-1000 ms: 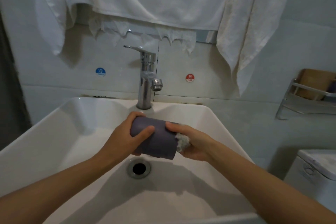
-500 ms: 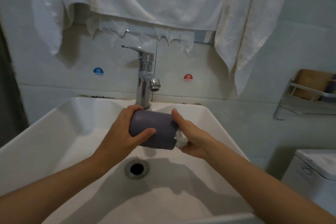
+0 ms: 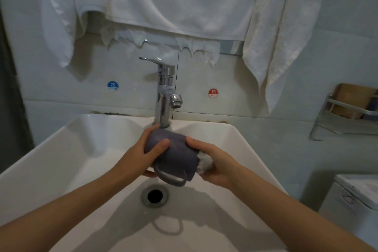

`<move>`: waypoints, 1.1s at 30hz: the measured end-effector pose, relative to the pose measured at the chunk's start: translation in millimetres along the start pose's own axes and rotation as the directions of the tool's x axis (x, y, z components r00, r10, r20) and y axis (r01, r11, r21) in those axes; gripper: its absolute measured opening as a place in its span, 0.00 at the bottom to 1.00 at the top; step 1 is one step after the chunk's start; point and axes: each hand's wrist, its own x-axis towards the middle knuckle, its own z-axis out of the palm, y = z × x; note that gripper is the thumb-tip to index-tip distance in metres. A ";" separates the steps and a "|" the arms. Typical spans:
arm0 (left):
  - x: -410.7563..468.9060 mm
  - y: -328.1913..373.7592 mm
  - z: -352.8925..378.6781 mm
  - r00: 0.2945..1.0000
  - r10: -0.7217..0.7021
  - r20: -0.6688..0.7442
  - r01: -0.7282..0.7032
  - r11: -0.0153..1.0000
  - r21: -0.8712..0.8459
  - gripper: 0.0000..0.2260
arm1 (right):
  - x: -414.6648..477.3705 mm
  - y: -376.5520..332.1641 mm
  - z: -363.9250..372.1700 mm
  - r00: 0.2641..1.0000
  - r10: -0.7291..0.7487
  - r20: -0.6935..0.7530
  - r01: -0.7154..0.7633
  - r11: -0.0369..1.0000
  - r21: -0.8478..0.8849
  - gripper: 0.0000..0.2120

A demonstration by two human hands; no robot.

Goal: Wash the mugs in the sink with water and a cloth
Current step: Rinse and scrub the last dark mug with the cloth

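Mug [image 3: 173,155], grey, on its side over sink [image 3: 61,149]; left hand [image 3: 141,155] grips base, right hand [image 3: 212,161] holds cloth [image 3: 204,162] at mouth. Interior scrub underway; rinse under faucet [image 3: 165,92] likely next.

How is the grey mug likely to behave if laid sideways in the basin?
Probably rigid: the grey mug shows no dent under the left hand's grip. Its round body might roll, though the handle would likely stop it.
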 end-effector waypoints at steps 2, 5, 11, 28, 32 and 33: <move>-0.1 -0.5 3.5 1.000 0.029 0.005 -0.029 1.000 0.013 0.21 | -3.0 -0.8 1.3 0.999 0.034 0.000 -0.034 0.998 0.055 0.16; 0.3 -2.1 1.1 0.995 -0.059 -0.080 0.055 0.997 -0.053 0.12 | -1.1 6.4 4.9 1.000 0.018 0.002 -0.018 0.991 -0.135 0.14; -6.6 -6.7 -3.3 0.949 -0.314 0.026 0.314 0.937 -0.151 0.17 | 4.4 17.6 8.1 0.978 -0.206 0.012 0.134 0.588 -0.798 0.23; -1.7 -8.2 -3.3 0.914 -0.405 0.030 0.400 0.884 -0.243 0.19 | -9.5 10.8 12.5 0.962 -0.129 0.242 0.271 0.576 -0.771 0.15; -2.5 -12.6 -3.0 0.879 -0.473 0.064 0.472 0.841 -0.264 0.20 | 1.9 18.2 7.9 0.974 -0.169 0.148 0.216 0.523 -0.824 0.23; -3.0 -10.7 -3.0 0.891 -0.449 0.063 0.448 0.850 -0.277 0.21 | 1.9 17.9 8.9 0.979 -0.183 0.088 0.182 0.599 -0.780 0.22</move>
